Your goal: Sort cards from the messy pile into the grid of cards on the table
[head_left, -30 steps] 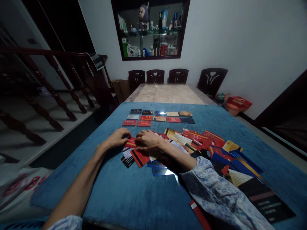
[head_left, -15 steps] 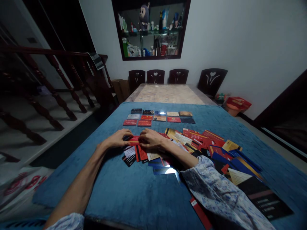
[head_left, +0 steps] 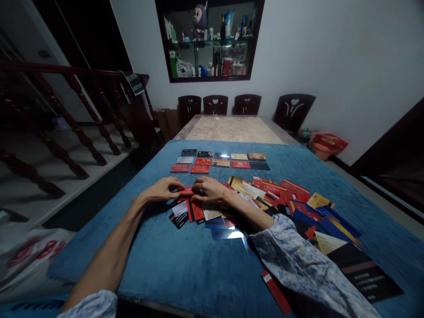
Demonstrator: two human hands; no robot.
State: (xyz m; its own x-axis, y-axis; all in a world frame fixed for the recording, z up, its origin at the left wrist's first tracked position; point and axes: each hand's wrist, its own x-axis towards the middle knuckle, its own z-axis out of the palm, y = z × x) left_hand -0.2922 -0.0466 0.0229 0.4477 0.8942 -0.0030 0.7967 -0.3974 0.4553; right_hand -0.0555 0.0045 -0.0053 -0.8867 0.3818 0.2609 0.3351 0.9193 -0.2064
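Observation:
Between my two hands a red card [head_left: 187,191] is held by its short ends, just above the near pile. My left hand [head_left: 163,189] pinches its left end, and my right hand [head_left: 208,191] grips the right end, covering part of it. Below them lie overlapping cards: a black card [head_left: 179,221], a red card with a dark stripe [head_left: 195,212], a cream card [head_left: 212,213] and a blue card [head_left: 225,233]. Farther out, several cards lie in rows, among them a red card [head_left: 200,169] and a dark card [head_left: 260,166].
A large heap of mixed cards [head_left: 291,194] spreads to the right, partly behind my right sleeve. The blue cloth [head_left: 149,256] covers the near table; its far part is bare stone top [head_left: 232,128]. Chairs [head_left: 215,104] stand beyond, a railing [head_left: 76,115] on the left.
The red card between my hands has tilted up, so its face looks narrower now. Both hands stay at nearly the same place, and the rows are unchanged.

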